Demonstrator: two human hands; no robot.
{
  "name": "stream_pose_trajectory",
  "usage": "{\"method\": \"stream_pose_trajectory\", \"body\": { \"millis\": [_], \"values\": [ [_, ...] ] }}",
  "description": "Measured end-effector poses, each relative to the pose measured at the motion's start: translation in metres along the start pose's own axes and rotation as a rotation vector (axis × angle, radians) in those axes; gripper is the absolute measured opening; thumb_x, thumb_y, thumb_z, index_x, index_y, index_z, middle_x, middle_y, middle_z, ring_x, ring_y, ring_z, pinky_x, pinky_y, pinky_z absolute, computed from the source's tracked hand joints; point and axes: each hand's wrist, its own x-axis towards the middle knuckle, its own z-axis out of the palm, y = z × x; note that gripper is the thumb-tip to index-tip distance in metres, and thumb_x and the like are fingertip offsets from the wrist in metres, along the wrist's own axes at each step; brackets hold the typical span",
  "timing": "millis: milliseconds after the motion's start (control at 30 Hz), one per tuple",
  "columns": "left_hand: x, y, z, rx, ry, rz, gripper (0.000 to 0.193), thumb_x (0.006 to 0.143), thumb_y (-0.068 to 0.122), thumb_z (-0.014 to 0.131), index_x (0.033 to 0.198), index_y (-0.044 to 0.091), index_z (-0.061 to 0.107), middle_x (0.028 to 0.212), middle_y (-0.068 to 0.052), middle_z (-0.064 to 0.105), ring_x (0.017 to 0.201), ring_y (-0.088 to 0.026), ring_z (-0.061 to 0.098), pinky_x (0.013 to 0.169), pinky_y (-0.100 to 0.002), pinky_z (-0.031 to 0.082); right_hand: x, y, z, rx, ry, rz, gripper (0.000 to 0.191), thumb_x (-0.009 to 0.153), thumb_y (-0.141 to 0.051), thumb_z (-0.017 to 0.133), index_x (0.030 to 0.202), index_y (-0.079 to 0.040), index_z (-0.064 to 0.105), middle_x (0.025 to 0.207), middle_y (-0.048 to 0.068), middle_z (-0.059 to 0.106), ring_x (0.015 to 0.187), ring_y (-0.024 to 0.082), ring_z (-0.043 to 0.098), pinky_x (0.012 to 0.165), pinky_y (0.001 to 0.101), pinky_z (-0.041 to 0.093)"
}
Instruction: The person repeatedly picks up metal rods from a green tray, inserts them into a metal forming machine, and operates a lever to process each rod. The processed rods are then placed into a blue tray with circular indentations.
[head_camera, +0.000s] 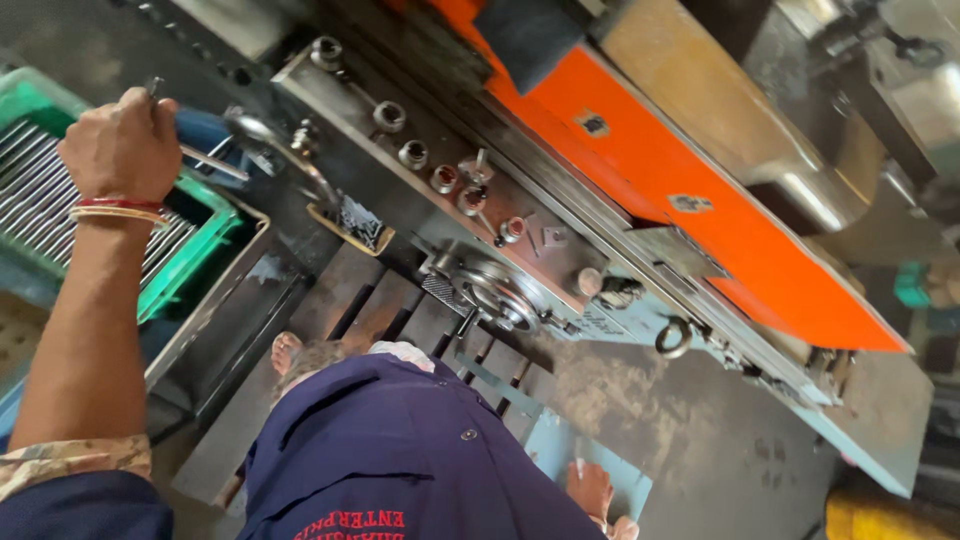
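My left hand (122, 145) is raised at the upper left with red and gold bangles on the wrist. Its fingers are closed around a thin metal rod (215, 160) whose tip points right, towards the machine. The hand hovers over a green plastic crate (205, 245) filled with several shiny metal rods (35, 200) lying side by side. My right hand is out of view. My navy blue work coat (400, 460) fills the bottom centre.
A grey and orange lathe-like machine (640, 160) runs diagonally across the view, with knobs, levers and a handwheel (500, 295) on its front. A small tray of dark parts (352, 225) sits by the machine. My bare feet (286, 350) stand on a slatted platform (390, 305).
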Motion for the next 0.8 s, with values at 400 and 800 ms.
{"method": "stream_pose_trajectory", "body": {
  "millis": [400, 800],
  "values": [
    [-0.061, -0.088, -0.007, -0.003, -0.057, -0.385, 0.029, 0.109, 0.034, 0.061, 0.099, 0.010, 0.075, 0.082, -0.024, 0.071, 0.073, -0.045, 0.069, 0.064, -0.055, 0.054, 0.133, -0.171, -0.105, 2.175, -0.483, -0.247, 0.047, 0.106, -0.050, 0.050, 0.092, -0.006, 0.054, 0.068, 0.006, 0.050, 0.064, 0.021, 0.049, 0.063, 0.0359, 0.042],
    [-0.063, -0.070, -0.128, -0.789, -0.073, -0.457, 0.035, 0.107, 0.033, 0.059, 0.092, 0.002, 0.069, 0.072, -0.020, 0.065, 0.070, -0.042, 0.064, 0.062, -0.051, 0.046, 0.033, -0.591, -0.229, 1.784, -0.953, -0.839, 0.042, 0.110, -0.030, 0.057, 0.140, -0.002, 0.052, 0.123, 0.022, 0.070, 0.093, 0.032, 0.075, 0.047, 0.0280, 0.052]
  ]
}}
